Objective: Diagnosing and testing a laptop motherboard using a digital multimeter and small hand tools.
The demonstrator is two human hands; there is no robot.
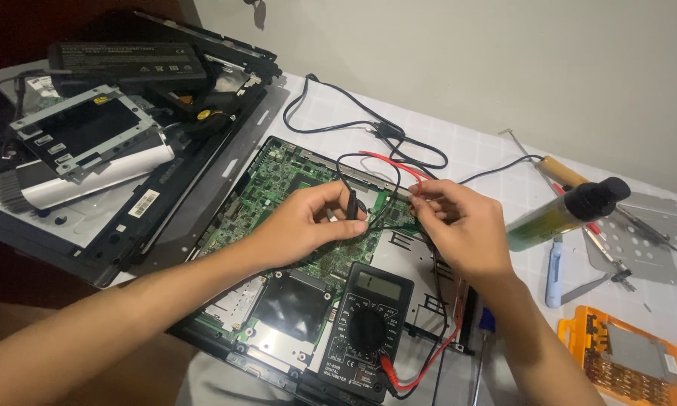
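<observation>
An opened laptop with its green circuit board [267, 184] bare lies in the middle of the table. My left hand [308, 225] pinches a black multimeter probe [351, 204] and presses its tip down onto the board. My right hand [462, 222] is closed on the red probe, mostly hidden by my fingers, with its red lead [391, 162] curving away behind. A black digital multimeter [368, 327] rests on the laptop in front of my hands, red and black leads plugged into its lower edge.
At the left stands a pile of dismantled laptop parts [105, 135] with a battery on top. On the right lie a yellow-green bottle [560, 214] on its side, a perforated metal plate [639, 240], tweezers, a blue tool [555, 271] and an orange screwdriver-bit case [624, 361].
</observation>
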